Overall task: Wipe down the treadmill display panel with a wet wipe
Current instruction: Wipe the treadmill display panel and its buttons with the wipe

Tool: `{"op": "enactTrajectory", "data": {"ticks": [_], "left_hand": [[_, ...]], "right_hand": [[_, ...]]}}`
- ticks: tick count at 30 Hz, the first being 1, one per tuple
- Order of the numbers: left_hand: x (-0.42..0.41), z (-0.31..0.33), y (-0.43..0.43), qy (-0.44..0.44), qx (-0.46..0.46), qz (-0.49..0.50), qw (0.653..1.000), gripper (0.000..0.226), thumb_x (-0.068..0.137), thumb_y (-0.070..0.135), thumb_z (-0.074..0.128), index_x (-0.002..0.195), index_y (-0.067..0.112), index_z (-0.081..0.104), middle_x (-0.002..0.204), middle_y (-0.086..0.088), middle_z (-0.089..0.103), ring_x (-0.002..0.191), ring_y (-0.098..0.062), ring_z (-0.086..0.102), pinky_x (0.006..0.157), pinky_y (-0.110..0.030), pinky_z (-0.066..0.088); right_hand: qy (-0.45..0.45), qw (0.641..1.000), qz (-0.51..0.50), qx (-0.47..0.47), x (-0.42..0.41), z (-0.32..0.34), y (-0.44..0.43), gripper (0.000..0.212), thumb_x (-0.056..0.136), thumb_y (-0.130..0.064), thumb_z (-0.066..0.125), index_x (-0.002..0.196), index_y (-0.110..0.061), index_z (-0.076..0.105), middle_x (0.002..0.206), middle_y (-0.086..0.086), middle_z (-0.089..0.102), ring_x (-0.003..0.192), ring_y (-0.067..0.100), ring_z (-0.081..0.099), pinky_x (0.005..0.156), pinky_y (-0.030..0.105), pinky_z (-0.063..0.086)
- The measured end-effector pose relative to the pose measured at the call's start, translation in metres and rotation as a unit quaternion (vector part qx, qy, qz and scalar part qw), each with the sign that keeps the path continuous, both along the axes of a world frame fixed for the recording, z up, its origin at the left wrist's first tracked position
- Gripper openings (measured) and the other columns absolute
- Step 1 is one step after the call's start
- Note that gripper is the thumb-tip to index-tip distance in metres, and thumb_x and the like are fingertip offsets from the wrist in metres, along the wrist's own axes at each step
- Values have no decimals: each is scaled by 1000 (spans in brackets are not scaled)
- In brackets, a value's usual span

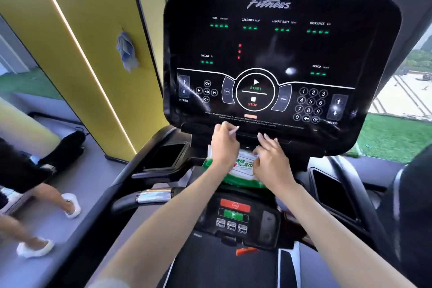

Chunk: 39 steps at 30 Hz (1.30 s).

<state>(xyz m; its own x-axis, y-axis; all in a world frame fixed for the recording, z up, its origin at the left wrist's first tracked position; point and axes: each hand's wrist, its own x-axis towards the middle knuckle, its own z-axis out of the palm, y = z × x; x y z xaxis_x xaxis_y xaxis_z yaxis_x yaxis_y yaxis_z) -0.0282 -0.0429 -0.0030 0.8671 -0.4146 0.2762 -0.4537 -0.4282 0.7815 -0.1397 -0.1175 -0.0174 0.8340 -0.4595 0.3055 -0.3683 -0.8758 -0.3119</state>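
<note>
Below the panel, I see my left hand pinching a wipe; right hand, fingers spread, presses the pack.

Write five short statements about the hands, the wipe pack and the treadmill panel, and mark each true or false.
1. The wet wipe pack lies below the display panel. True.
2. The right hand is pressing the STOP button. False: it is down at the pack.
3. The left hand pinches something thin and white. True.
4. A wipe is spread across the panel. False: none is on it.
5. A blue cloth hangs on the yellow wall. True.
</note>
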Motion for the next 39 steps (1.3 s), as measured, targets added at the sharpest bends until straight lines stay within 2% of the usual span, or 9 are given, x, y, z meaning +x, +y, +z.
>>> {"op": "enactTrajectory", "data": {"ticks": [7,11,14,17,19,22,28,35,39], "left_hand": [[45,14,27,95,-43,178,978,13,85,-4,45,91,6,52,105,-16,55,93,-30,51,77,-29,34],[-25,16,-29,66,4,30,997,14,84,-4,47,95,3,51,104,-14,52,92,-28,50,76,-30,35],[-63,11,-52,55,-10,-63,996,15,80,-6,45,92,2,50,98,-14,51,90,-27,46,70,-26,29],[-42,8,-39,54,-10,-34,998,14,82,-6,44,89,3,52,98,-14,55,90,-28,50,70,-26,34],[-21,11,-25,93,-25,29,995,12,85,0,42,88,5,52,100,-13,55,87,-29,52,71,-36,43],[-25,18,-31,106,-16,81,991,11,85,1,41,87,8,50,103,-9,54,82,-21,46,69,-32,37],[-119,6,-103,96,-61,-3,994,10,86,-1,44,91,4,51,101,-10,49,84,-26,50,74,-34,41],[-162,6,-141,-36,-84,-191,977,5,82,-7,55,82,-4,59,83,-17,59,78,-25,53,66,-19,36],[-139,19,-129,-124,-119,-147,974,9,80,-6,53,80,1,59,85,-12,59,76,-16,49,68,-13,33]], "right_hand": [[7,999,41,30,-8,9,-7,18,83,-5,51,93,-4,66,151,10,29,142,19,18,117,30,8],[9,997,44,64,-19,22,-23,23,85,-4,47,99,-5,66,148,6,36,140,14,25,110,25,23],[-53,997,-36,49,-37,23,-33,23,79,5,49,96,2,65,137,12,50,132,24,38,104,36,38],[-156,980,-124,26,-55,13,-41,25,69,13,53,89,2,66,115,17,59,111,34,50,88,43,48],[-186,968,-170,20,-64,9,-43,31,67,15,52,93,1,63,109,18,56,103,34,48,83,41,48],[-190,961,-202,14,-72,8,-44,49,65,13,51,111,-3,56,106,14,53,98,31,46,88,39,42],[-206,955,-198,84,-92,10,-62,61,69,12,46,128,-4,45,120,13,53,111,30,45,97,38,38],[-211,925,-263,178,-138,2,-101,53,80,12,42,129,-9,42,124,14,52,114,30,41,80,35,39],[-192,909,-285,234,-143,0,-109,53,79,11,38,125,-13,46,120,10,55,114,26,43,75,28,36]]}}
